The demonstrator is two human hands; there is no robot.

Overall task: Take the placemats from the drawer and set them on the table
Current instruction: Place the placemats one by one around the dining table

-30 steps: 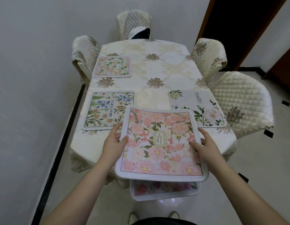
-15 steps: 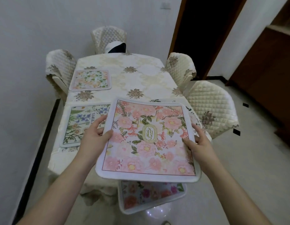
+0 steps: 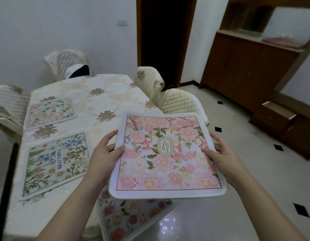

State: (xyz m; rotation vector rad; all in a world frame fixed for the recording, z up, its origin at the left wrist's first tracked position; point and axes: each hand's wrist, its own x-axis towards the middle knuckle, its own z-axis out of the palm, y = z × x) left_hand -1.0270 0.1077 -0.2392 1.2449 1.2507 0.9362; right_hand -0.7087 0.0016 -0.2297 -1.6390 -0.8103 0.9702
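Note:
I hold a pink floral placemat (image 3: 166, 159) flat in front of me, above the table's near right corner. My left hand (image 3: 105, 152) grips its left edge and my right hand (image 3: 220, 153) grips its right edge. A second placemat with red flowers (image 3: 131, 218) hangs beneath it; what holds it is hidden. On the table (image 3: 102, 101) lie a "BEAUTIFUL" placemat (image 3: 55, 164) at the near left and a green-and-orange floral placemat (image 3: 50, 113) farther back. An open drawer (image 3: 279, 110) shows in the low cabinet at right.
Quilted cream chairs stand around the table: two on the right (image 3: 182, 103), one at the far end (image 3: 67, 63), one at the left (image 3: 8, 105). A wooden sideboard (image 3: 251, 66) and a dark doorway (image 3: 164, 40) are at the right and back.
My view has swung right and the held placemats have moved right with it, toward the table's right side. The right-side placemat seen earlier is now hidden behind the pink one.

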